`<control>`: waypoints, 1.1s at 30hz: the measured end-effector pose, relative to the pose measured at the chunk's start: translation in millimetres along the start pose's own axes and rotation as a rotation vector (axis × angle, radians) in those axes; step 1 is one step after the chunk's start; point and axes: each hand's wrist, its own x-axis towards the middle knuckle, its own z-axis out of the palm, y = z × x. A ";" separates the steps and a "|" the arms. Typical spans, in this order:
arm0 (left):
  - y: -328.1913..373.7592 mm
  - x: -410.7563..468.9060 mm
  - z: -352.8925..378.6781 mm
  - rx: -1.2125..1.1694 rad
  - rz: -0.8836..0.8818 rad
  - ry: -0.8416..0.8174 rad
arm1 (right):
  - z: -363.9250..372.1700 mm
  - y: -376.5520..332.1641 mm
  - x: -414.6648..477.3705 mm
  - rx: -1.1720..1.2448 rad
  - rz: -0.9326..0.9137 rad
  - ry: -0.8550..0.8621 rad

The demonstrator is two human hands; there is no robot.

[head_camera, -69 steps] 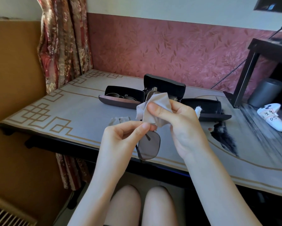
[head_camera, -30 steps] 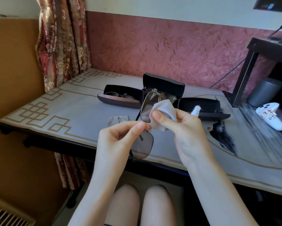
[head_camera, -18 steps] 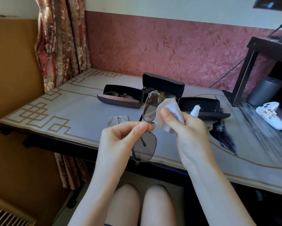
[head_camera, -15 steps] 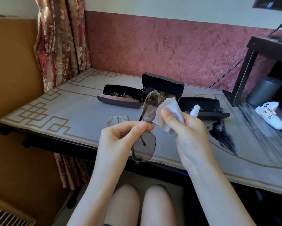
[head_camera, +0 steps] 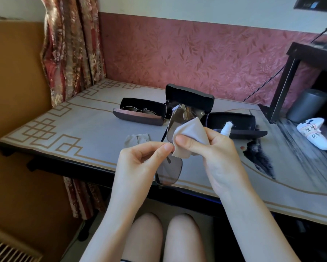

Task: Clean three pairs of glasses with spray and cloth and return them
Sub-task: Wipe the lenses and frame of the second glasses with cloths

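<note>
A pair of tinted glasses (head_camera: 169,172) hangs upright in front of me, one lens above the other. My left hand (head_camera: 140,163) pinches them at the bridge. My right hand (head_camera: 213,150) pinches a pale cleaning cloth (head_camera: 193,132) against the lower part of the upper lens. Three open cases stand behind: a brown one (head_camera: 138,117) with a second pair of glasses inside, a black one (head_camera: 190,98) with its lid raised, and another black one (head_camera: 240,125) on the right. A small white spray bottle (head_camera: 226,128) shows just past my right fingers.
A second folded grey cloth (head_camera: 138,139) lies on the table mat (head_camera: 64,129) left of my hands. At the right are a white game controller (head_camera: 314,132), a grey cylinder (head_camera: 308,104) and a dark stand (head_camera: 283,86). A curtain (head_camera: 71,50) hangs at the left.
My right hand has slid the cloth down the upper lens, from near the top toward the bridge. My left hand keeps its hold; the glasses have barely shifted.
</note>
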 end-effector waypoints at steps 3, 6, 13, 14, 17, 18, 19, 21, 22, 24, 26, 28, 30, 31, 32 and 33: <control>-0.7 0.0 -0.3 0.007 0.000 0.002 | 0.0 4.5 3.1 -0.060 -0.004 0.036; -1.2 0.5 -0.4 0.010 0.001 0.001 | 1.3 3.9 3.0 -0.044 -0.002 0.036; -2.1 2.8 -4.1 0.060 0.008 -0.094 | 4.7 -7.8 -2.8 0.037 0.071 -0.185; -1.8 2.9 -4.9 0.064 0.002 -0.106 | 6.2 -9.3 -4.2 0.026 0.074 -0.179; -2.1 1.0 -5.5 0.114 -0.012 -0.130 | 10.8 -11.1 -3.9 0.034 0.081 -0.146; -2.8 0.5 -5.3 0.137 -0.013 -0.129 | 12.0 -10.7 -3.1 0.042 0.081 -0.129; -3.3 0.3 -5.1 0.153 -0.010 -0.123 | 13.8 -11.0 -2.4 0.050 0.078 -0.111; -4.2 0.5 -5.5 0.177 0.011 -0.110 | 16.5 -11.9 -1.9 0.069 0.058 -0.086; -4.1 0.7 -5.9 0.185 0.018 -0.105 | 17.5 -12.6 -0.9 0.087 0.052 -0.074; -1.7 0.2 -5.5 0.183 0.020 -0.092 | 18.9 -15.5 1.3 0.131 0.048 -0.061; 0.6 -1.0 -4.4 0.175 0.029 -0.080 | 19.8 -18.5 3.2 0.142 0.043 -0.049; 1.5 -1.7 -3.0 0.170 0.047 -0.072 | 19.9 -19.9 5.6 0.131 0.036 -0.033; 1.2 -1.8 -2.2 0.174 0.058 -0.067 | 18.2 -20.1 8.0 0.130 0.030 -0.017; 0.5 -1.7 -2.0 0.176 0.060 -0.066 | 17.4 -20.7 8.9 0.127 0.031 -0.005; -0.2 -1.9 -1.9 0.176 0.061 -0.066 | 16.3 -20.1 9.5 0.121 0.025 0.000; -0.7 -2.0 -1.6 0.174 0.061 -0.066 | 16.1 -20.0 10.0 0.116 0.020 0.008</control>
